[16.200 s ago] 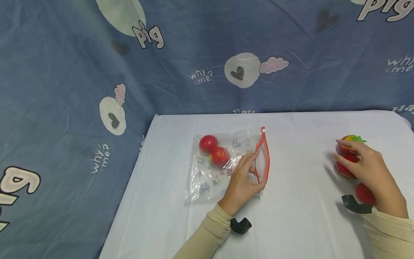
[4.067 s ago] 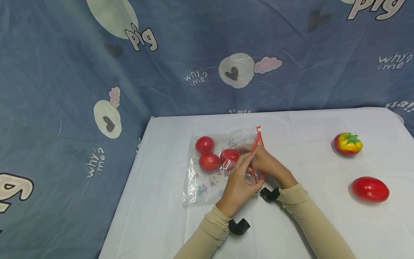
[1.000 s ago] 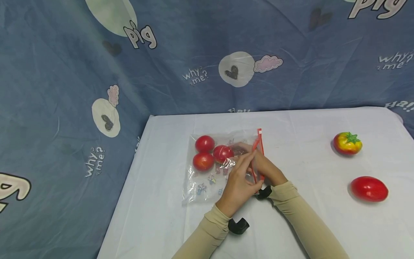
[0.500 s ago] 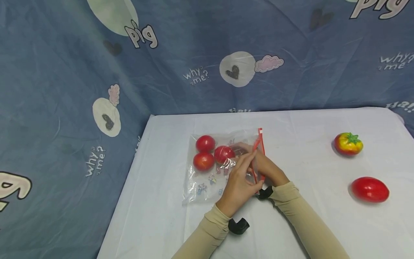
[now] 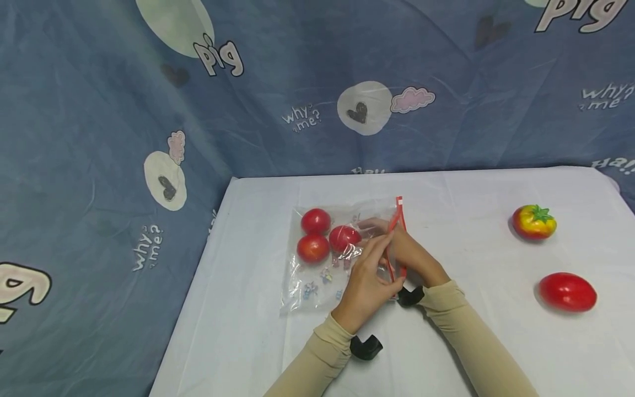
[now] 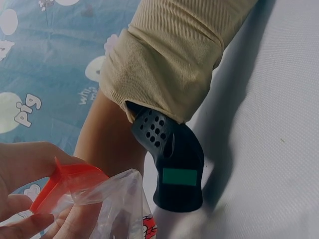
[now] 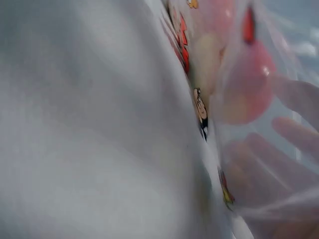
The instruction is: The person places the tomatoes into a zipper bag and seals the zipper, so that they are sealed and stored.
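A clear zip-lock bag [image 5: 300, 286] with a red zip edge lies on the white table, its mouth towards the right. My left hand [image 5: 364, 284] holds the red edge, keeping the mouth apart between fingers and thumb. Through that mouth my right hand [image 5: 404, 248] reaches inside, its fingers seen through the plastic. Three red toy fruits lie in the bag: an upper one [image 5: 315, 221], a lower one [image 5: 313, 248] and a third [image 5: 344, 238] just beyond the right fingertips. In the right wrist view the fingers look extended beside a red fruit [image 7: 249, 87]; contact is unclear.
On the table's right side sit a red-and-yellow toy fruit with a green leafy top [image 5: 533, 222] and a red oval toy fruit [image 5: 568, 292]. A blue patterned cloth [image 5: 278, 143] hangs behind and left of the table [image 5: 471, 220].
The right hand carried a third red fruit into the bag and pushed it left against the others. In the last half second that hand has drawn slightly back right, while the fruit stays.
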The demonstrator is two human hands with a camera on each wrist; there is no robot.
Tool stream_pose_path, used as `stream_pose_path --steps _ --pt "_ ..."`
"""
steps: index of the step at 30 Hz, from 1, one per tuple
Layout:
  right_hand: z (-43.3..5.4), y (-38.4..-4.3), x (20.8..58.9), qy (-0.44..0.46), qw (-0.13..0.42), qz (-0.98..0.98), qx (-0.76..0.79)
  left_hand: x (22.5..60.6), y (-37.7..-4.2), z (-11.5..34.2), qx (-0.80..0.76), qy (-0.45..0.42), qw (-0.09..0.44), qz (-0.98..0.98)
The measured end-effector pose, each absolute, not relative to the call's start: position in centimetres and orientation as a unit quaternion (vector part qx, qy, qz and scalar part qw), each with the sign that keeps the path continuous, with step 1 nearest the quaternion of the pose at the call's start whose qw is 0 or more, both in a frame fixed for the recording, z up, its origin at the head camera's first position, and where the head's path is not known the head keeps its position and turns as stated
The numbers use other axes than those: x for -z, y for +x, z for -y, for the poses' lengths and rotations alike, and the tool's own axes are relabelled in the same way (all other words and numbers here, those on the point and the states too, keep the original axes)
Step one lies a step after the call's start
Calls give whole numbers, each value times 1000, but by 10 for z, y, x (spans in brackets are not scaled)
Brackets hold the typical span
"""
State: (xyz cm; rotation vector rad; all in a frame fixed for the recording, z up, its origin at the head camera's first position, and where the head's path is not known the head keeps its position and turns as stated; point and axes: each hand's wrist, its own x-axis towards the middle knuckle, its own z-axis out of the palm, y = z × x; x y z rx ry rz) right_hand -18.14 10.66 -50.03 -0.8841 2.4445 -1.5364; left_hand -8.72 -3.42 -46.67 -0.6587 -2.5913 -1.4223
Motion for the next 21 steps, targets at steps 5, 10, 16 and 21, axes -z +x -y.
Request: stream_pose_path --steps 5,10,16,21 --pt "-110 -183 502 -283 50 -811 509 467 -87 34 466 -216 57 856" --pt "-117 -181 503 -245 40 -833 495 468 -88 33 466 -218 62 855" --pt "-128 -179 500 -233 34 -834 499 469 -88 33 461 -222 67 856" --pt "-138 -178 497 -243 18 -819 519 469 -88 33 460 -226 72 856"
